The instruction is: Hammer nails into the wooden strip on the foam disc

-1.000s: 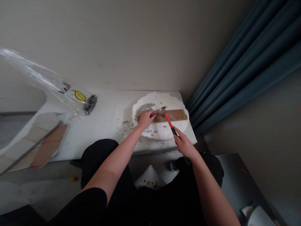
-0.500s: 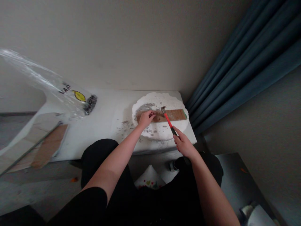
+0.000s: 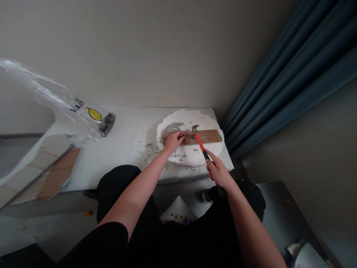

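On the white low table [image 3: 122, 149], at its right end near the dark blue curtain [image 3: 292, 74], a round white foam slab [image 3: 192, 154] is carrying a narrow brown wooden strip [image 3: 206, 136] lying flat across it. The person's left hand [image 3: 173, 141] is pressing down on the strip's left part, fingers curled; whether they are pinching something small there cannot be told. The right hand [image 3: 219, 173] is wrapped closed around the dark grip of a small hammer with a red shaft and grey metal head [image 3: 198, 139], the head hovering at or just above the strip, close beside the left fingertips.

Handling, as judged: the hammer is looking head-heavy and rigid, best taken low on the dark grip as it is now. The strip is appearing stiff and light, likely to skid on the foam unless pinned. The foam is looking soft and crumbly; grey and white crumbs [image 3: 150, 149] are lying on it and on the table beside it, so it is probably denting under blows.

Writing: a crumpled clear plastic bag [image 3: 69, 108] at the table's left end is showing a yellow oval mark and dark letters, too small to read. Brown panels [image 3: 55, 175] are leaning near it.
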`<state>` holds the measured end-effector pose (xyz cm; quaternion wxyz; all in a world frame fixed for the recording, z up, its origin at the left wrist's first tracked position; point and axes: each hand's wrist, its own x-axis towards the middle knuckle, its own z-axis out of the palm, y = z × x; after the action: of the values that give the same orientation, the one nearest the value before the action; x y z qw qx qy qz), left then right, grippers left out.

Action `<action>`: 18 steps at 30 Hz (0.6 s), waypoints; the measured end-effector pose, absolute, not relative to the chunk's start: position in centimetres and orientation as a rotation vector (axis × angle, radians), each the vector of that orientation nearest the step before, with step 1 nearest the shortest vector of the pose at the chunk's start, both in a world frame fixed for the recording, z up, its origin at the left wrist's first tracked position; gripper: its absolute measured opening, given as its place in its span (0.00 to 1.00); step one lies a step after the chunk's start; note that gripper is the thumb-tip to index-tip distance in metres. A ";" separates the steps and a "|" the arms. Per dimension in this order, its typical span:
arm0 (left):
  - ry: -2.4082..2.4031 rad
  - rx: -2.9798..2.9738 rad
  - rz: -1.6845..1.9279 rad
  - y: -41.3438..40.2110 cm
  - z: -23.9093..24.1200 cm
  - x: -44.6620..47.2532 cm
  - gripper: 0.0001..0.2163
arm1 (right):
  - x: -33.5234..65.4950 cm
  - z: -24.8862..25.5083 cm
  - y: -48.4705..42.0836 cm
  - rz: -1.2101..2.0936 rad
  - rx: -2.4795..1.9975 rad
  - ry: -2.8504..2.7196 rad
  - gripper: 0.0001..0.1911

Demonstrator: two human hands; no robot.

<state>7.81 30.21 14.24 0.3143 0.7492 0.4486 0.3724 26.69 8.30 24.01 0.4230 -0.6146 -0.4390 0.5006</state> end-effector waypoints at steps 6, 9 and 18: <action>1.200 2.032 1.042 30.4 13.3 8.0 0.11 | 25.7 25.8 8.0 1.265 -1.394 -1.143 0.34; 1.200 2.027 1.066 30.5 13.1 8.0 0.14 | 25.0 26.0 8.0 1.299 -1.414 -1.094 0.34; 1.208 2.041 1.057 30.3 13.1 7.9 0.17 | 24.1 25.7 8.3 1.354 -1.422 -1.084 0.34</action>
<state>7.93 30.30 13.10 0.2692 0.7570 0.4481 0.3921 24.10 8.26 25.70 0.4343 -0.5712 -0.4352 0.5437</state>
